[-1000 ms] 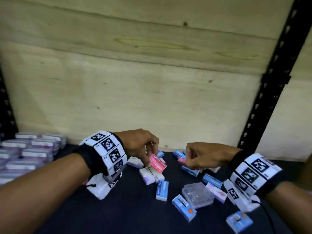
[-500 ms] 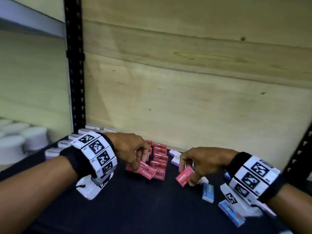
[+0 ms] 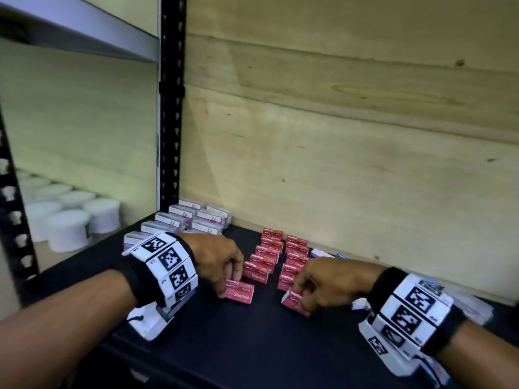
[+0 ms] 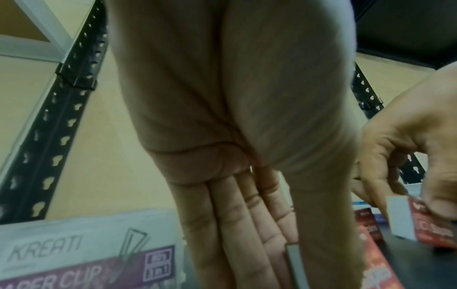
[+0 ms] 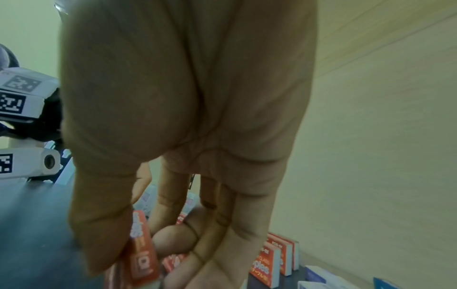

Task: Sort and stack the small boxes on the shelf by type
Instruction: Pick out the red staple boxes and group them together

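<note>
Two rows of red staple boxes stand on the black shelf against the wooden back wall. My left hand pinches one red staple box at the near end of the left row; the same box shows low down in the left wrist view. My right hand pinches another red staple box at the near end of the right row, with the thumb pressed on its face. More red boxes stand upright behind it.
Purple-and-white paper clip boxes are stacked at the back left, close by in the left wrist view. Blue and white boxes lie behind my right hand. White round tubs fill the neighbouring shelf beyond the black post.
Both hands have carried their red boxes left from the mixed pile to the red rows and lowered them to the near ends. The head view has swung left.
</note>
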Motion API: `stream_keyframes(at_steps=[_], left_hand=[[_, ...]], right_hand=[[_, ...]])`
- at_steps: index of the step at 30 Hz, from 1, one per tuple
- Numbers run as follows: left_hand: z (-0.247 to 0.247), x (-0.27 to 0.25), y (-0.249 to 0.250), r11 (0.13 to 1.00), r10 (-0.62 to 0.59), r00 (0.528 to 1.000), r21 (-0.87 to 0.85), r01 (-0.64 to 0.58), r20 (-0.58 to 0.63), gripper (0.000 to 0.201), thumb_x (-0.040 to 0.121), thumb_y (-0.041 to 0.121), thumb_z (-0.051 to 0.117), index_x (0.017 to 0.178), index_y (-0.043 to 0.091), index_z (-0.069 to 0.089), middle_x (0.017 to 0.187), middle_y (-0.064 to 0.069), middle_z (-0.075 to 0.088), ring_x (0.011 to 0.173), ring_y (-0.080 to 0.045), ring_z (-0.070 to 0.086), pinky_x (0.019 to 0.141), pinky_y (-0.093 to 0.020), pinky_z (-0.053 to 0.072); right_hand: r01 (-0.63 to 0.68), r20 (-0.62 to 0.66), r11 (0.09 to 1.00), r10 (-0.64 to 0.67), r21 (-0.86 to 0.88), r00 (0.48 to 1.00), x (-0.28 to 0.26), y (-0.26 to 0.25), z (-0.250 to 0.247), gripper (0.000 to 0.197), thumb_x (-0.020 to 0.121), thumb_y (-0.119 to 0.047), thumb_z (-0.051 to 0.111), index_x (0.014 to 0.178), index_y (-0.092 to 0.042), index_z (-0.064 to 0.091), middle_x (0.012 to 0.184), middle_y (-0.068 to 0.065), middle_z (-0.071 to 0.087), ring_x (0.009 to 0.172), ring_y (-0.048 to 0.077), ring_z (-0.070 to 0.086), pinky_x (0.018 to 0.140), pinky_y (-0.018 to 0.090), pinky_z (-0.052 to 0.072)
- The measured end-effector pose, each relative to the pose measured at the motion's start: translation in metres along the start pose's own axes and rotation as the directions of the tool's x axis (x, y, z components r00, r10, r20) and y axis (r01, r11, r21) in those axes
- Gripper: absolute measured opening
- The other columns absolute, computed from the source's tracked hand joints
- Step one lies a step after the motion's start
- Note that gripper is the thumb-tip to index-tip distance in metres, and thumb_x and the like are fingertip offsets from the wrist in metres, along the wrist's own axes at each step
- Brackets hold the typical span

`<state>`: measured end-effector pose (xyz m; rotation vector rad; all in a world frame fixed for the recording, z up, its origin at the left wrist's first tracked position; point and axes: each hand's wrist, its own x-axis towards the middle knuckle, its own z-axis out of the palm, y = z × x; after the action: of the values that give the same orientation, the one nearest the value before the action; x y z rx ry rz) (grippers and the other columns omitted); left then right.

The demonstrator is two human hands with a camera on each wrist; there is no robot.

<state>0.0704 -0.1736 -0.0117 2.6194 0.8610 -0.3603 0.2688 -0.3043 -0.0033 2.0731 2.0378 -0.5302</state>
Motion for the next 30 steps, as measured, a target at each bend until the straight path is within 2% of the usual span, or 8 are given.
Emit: stream_keyframes(at_steps=[4, 7, 9, 13, 17, 21, 24, 30], left_hand=[[0.003, 0.005, 0.004, 0.999, 0.037, 0.999, -0.003, -0.037, -0.012, 0.03, 0.076, 0.026, 0.082, 0.102, 0.023, 0.068, 0.095, 0.006, 0.07, 0.089, -0.015, 0.068, 0.079, -0.026, 0.053], [0.005, 0.01, 0.011, 0.998, 0.065, 0.998, -0.015, -0.066, -0.02, 0.03, 0.076, 0.028, 0.083, 0.101, 0.023, 0.068, 0.094, 0.006, 0.071, 0.087, -0.015, 0.069, 0.08, -0.029, 0.055], [0.006, 0.014, 0.016, 0.996, 0.087, 0.996, -0.013, -0.087, -0.026, 0.029, 0.075, 0.028, 0.083, 0.101, 0.024, 0.069, 0.093, 0.007, 0.071, 0.086, -0.014, 0.069, 0.08, -0.028, 0.055], [0.007, 0.019, 0.023, 0.995, 0.102, 0.994, 0.001, -0.102, -0.03, 0.026, 0.074, 0.028, 0.083, 0.095, 0.027, 0.068, 0.09, 0.009, 0.071, 0.081, -0.008, 0.066, 0.077, -0.026, 0.055], [0.007, 0.02, 0.023, 0.995, 0.097, 0.995, 0.01, -0.097, -0.028, 0.025, 0.075, 0.029, 0.082, 0.095, 0.027, 0.068, 0.089, 0.01, 0.07, 0.078, -0.005, 0.064, 0.075, -0.024, 0.053], [0.004, 0.016, 0.015, 0.996, 0.073, 0.996, 0.055, -0.07, -0.043, 0.026, 0.077, 0.029, 0.081, 0.098, 0.026, 0.067, 0.091, 0.01, 0.068, 0.076, -0.005, 0.061, 0.069, -0.019, 0.047], [0.001, 0.013, 0.008, 0.996, 0.035, 0.999, 0.077, -0.032, -0.034, 0.026, 0.079, 0.028, 0.079, 0.101, 0.024, 0.065, 0.092, 0.009, 0.066, 0.08, -0.008, 0.061, 0.071, -0.022, 0.048], [0.002, 0.013, 0.007, 0.995, -0.003, 1.0, 0.097, 0.006, -0.03, 0.027, 0.08, 0.032, 0.078, 0.102, 0.027, 0.062, 0.091, 0.012, 0.063, 0.083, -0.008, 0.06, 0.075, -0.024, 0.048]], right_hand=[[0.018, -0.024, 0.999, -0.017, 0.028, 1.0, 0.0, -0.001, 0.006, 0.02, 0.094, -0.033, 0.062, 0.108, -0.022, 0.069, 0.096, -0.009, 0.07, 0.079, 0.005, 0.059, 0.067, 0.017, 0.043], [0.028, -0.046, 0.999, -0.027, 0.029, 0.999, 0.0, -0.003, 0.008, 0.02, 0.094, -0.038, 0.062, 0.106, -0.023, 0.068, 0.096, -0.009, 0.07, 0.076, 0.006, 0.06, 0.069, 0.02, 0.047], [0.04, -0.061, 0.999, -0.039, 0.006, 0.997, 0.001, -0.004, 0.009, 0.021, 0.094, -0.041, 0.062, 0.104, -0.024, 0.068, 0.095, -0.008, 0.07, 0.081, 0.01, 0.063, 0.074, 0.025, 0.05], [0.045, -0.08, 0.997, -0.05, -0.062, 0.996, 0.003, -0.009, 0.01, 0.02, 0.094, -0.041, 0.061, 0.102, -0.024, 0.066, 0.094, -0.006, 0.067, 0.083, 0.014, 0.059, 0.078, 0.029, 0.049], [0.046, -0.104, 0.993, -0.057, -0.106, 0.993, 0.005, -0.011, 0.011, 0.02, 0.094, -0.041, 0.061, 0.102, -0.023, 0.065, 0.091, -0.007, 0.063, 0.084, 0.015, 0.057, 0.074, 0.028, 0.044], [0.036, -0.136, 0.997, -0.045, -0.075, 0.99, 0.004, -0.008, 0.013, 0.017, 0.094, -0.04, 0.061, 0.098, -0.023, 0.063, 0.084, -0.009, 0.062, 0.078, 0.013, 0.057, 0.072, 0.027, 0.045], [0.038, -0.148, 0.998, -0.045, -0.053, 0.988, 0.006, -0.006, 0.014, 0.016, 0.094, -0.038, 0.062, 0.096, -0.023, 0.063, 0.08, -0.01, 0.062, 0.072, 0.011, 0.057, 0.069, 0.026, 0.043], [0.033, -0.172, 0.997, -0.044, -0.066, 0.984, 0.008, -0.004, 0.017, 0.015, 0.092, -0.041, 0.063, 0.093, -0.026, 0.058, 0.086, -0.009, 0.061, 0.081, 0.015, 0.058, 0.069, 0.027, 0.042]])
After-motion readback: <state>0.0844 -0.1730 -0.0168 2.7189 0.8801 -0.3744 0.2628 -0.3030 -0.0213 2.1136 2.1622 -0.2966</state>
